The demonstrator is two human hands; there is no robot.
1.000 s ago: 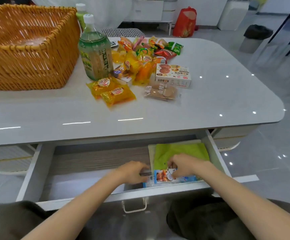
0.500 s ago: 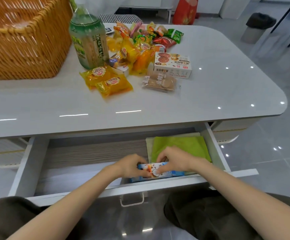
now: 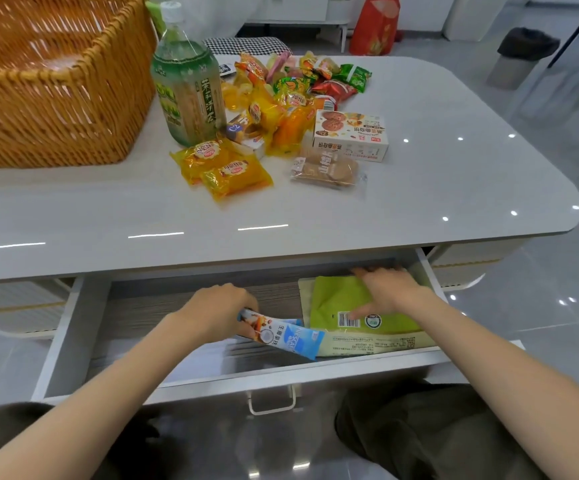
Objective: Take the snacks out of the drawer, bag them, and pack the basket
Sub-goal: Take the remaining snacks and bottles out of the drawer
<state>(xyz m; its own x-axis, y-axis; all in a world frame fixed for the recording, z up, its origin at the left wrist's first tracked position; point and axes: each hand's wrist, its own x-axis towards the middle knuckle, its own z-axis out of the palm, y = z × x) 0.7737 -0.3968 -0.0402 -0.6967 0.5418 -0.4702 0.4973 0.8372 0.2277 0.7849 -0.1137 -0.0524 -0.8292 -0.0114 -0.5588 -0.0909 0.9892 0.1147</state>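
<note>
Left hand (image 3: 217,315) grips long blue-and-white sachet pack (image 3: 282,337) by one end, probably to clear white open drawer (image 3: 73,323); right hand (image 3: 388,289) spread flat, readying green foil pouch (image 3: 341,299).

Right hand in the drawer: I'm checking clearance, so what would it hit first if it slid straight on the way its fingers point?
Probably the drawer's back wall: the right hand lies flat on the green pouch, fingers pointing rearward. Depth is unclear.
</note>
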